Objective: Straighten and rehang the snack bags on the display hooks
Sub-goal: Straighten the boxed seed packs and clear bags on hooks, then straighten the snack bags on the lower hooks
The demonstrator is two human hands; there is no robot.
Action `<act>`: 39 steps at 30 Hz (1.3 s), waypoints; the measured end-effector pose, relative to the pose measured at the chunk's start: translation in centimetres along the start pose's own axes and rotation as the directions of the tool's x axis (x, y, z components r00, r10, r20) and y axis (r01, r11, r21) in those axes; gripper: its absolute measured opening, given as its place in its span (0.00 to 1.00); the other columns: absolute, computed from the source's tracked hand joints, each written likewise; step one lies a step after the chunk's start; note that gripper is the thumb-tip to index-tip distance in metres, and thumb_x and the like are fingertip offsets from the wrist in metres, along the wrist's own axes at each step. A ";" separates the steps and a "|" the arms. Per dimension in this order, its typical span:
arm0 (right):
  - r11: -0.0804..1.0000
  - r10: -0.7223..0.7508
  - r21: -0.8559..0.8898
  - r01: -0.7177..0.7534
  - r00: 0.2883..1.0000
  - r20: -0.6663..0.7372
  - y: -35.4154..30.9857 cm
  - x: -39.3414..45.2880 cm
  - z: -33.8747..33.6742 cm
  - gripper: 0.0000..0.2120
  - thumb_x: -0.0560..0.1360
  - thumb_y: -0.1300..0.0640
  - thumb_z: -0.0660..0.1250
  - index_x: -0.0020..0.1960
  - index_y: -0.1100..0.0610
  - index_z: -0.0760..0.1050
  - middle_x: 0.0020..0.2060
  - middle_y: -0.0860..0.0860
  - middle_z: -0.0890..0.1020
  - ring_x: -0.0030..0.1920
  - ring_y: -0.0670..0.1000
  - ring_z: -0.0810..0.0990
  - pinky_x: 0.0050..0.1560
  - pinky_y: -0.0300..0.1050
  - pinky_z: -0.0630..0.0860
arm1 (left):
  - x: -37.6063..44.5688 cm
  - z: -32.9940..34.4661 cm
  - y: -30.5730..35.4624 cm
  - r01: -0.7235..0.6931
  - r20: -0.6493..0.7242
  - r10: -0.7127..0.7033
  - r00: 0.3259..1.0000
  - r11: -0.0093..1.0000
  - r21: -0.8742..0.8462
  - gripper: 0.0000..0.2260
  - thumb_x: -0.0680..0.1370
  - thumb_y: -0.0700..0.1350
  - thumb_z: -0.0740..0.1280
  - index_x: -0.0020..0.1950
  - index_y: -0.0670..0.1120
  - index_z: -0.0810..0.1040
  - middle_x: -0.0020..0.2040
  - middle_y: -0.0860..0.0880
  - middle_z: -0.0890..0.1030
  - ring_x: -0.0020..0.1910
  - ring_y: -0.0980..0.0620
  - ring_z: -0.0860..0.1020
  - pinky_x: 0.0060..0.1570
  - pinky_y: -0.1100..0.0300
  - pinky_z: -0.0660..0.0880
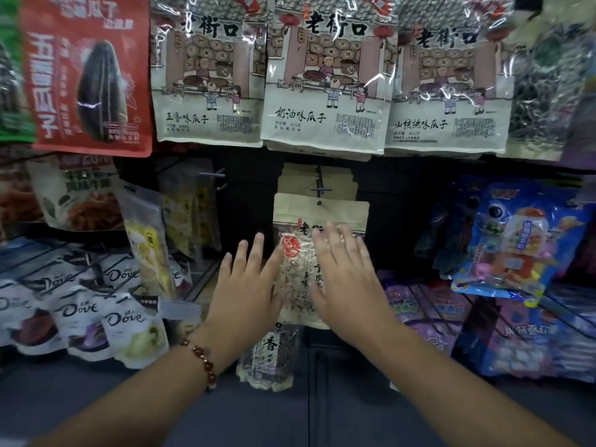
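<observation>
A dark display rack (400, 201) with metal hooks carries the goods. Along its top edge hang a red sunflower-seed bag (87, 75) and three cream seed bags (325, 91) side by side. At the middle, a hook (321, 189) holds a stack of kraft snack bags (321, 214). Dove chocolate pouches (80, 314) fill the lower left, blue toy-candy packs (516, 240) the right edge.

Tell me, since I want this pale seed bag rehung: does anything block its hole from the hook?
Nothing visible does. The seed bag sits just below the hook, its hole clear, with the left hand and right hand spread open on its front.
</observation>
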State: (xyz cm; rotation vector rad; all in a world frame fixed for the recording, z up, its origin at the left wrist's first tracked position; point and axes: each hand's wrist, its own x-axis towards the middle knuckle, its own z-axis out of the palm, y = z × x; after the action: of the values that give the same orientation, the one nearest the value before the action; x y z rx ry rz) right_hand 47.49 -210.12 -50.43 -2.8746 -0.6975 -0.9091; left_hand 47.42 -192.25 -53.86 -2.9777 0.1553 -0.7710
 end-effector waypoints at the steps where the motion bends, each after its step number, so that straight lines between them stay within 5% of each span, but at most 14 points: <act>1: 0.999 -0.033 0.024 0.032 0.999 0.039 -0.6 -0.4 -0.1 0.38 0.79 0.48 0.61 0.80 0.55 0.43 0.79 0.55 0.46 0.79 0.57 0.42 0.76 0.52 0.37 | -0.7 -0.2 -0.4 0.010 0.005 -0.010 1.000 1.000 -0.001 0.33 0.81 0.61 0.54 0.81 0.51 0.44 0.80 0.42 0.45 0.79 0.40 0.48 0.75 0.42 0.50; 4: 0.992 -0.083 0.112 0.065 0.984 0.161 -2.4 -1.5 0.2 0.35 0.82 0.46 0.54 0.79 0.52 0.38 0.79 0.51 0.40 0.78 0.53 0.35 0.73 0.48 0.31 | -3.0 -0.7 -2.1 0.061 0.042 -0.063 0.997 0.998 0.030 0.35 0.79 0.63 0.57 0.80 0.51 0.50 0.80 0.41 0.51 0.78 0.38 0.54 0.74 0.41 0.56; 8: 0.980 -0.127 0.185 0.078 0.954 0.271 -5.1 -1.8 0.5 0.36 0.81 0.43 0.57 0.80 0.52 0.40 0.79 0.50 0.41 0.78 0.53 0.36 0.72 0.47 0.32 | -6.2 -2.2 -5.2 0.114 0.116 -0.125 0.985 0.989 0.094 0.36 0.77 0.68 0.49 0.80 0.53 0.45 0.80 0.41 0.46 0.78 0.38 0.50 0.74 0.41 0.54; 13: 0.962 -0.174 0.255 0.095 0.935 0.308 -8.7 -2.1 0.6 0.35 0.81 0.44 0.59 0.80 0.52 0.45 0.79 0.51 0.44 0.79 0.53 0.40 0.72 0.47 0.33 | -10.0 -3.6 -9.9 0.223 0.208 -0.239 0.948 0.970 0.101 0.44 0.67 0.74 0.35 0.80 0.55 0.41 0.80 0.43 0.42 0.79 0.41 0.45 0.76 0.43 0.50; 18: 0.949 -0.198 0.303 0.087 0.913 0.357 -12.5 -2.1 1.0 0.35 0.81 0.46 0.59 0.80 0.51 0.45 0.80 0.52 0.45 0.79 0.54 0.43 0.75 0.49 0.37 | -14.0 -4.2 -13.1 0.319 0.236 -0.322 0.917 0.946 0.049 0.47 0.64 0.74 0.35 0.80 0.55 0.44 0.80 0.43 0.46 0.78 0.40 0.50 0.74 0.45 0.54; 22: 0.931 -0.220 0.360 0.064 0.885 0.411 -15.3 -1.8 1.9 0.35 0.80 0.46 0.60 0.80 0.50 0.46 0.80 0.51 0.45 0.79 0.53 0.43 0.76 0.48 0.39 | -16.4 -3.3 -14.8 0.370 0.235 -0.359 0.903 0.929 -0.003 0.43 0.68 0.74 0.40 0.80 0.56 0.45 0.80 0.44 0.47 0.79 0.42 0.50 0.74 0.46 0.54; 26: 0.901 -0.205 0.433 -0.006 0.875 0.439 -17.2 -0.6 4.0 0.35 0.80 0.45 0.60 0.80 0.48 0.45 0.79 0.47 0.44 0.79 0.50 0.42 0.77 0.48 0.42 | -15.3 -2.5 -17.1 0.397 0.262 -0.376 0.889 0.917 -0.031 0.37 0.77 0.68 0.56 0.80 0.56 0.43 0.80 0.44 0.45 0.79 0.43 0.49 0.74 0.46 0.56; 34: 0.826 -0.108 0.545 -0.140 0.911 0.398 -18.7 3.1 10.2 0.34 0.79 0.43 0.61 0.79 0.44 0.48 0.79 0.42 0.46 0.78 0.47 0.43 0.77 0.49 0.47 | -12.3 1.4 -22.0 0.379 0.126 -0.380 0.916 0.925 0.030 0.36 0.75 0.64 0.63 0.79 0.53 0.55 0.79 0.42 0.56 0.77 0.41 0.57 0.72 0.45 0.61; 39: 0.741 -0.077 0.635 -0.219 0.911 0.405 -17.3 2.9 11.2 0.31 0.80 0.46 0.62 0.79 0.44 0.53 0.78 0.41 0.51 0.78 0.45 0.48 0.76 0.49 0.53 | -12.2 2.2 -21.3 0.374 0.215 -0.374 0.902 0.926 0.045 0.34 0.76 0.62 0.64 0.79 0.54 0.56 0.79 0.41 0.55 0.77 0.41 0.57 0.72 0.46 0.60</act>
State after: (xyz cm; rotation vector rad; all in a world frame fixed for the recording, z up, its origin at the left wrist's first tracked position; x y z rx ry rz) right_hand 48.10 -191.41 -59.63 -2.3833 -0.7330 0.0181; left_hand 39.63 -169.60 -59.86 -3.0999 -0.4424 -0.4532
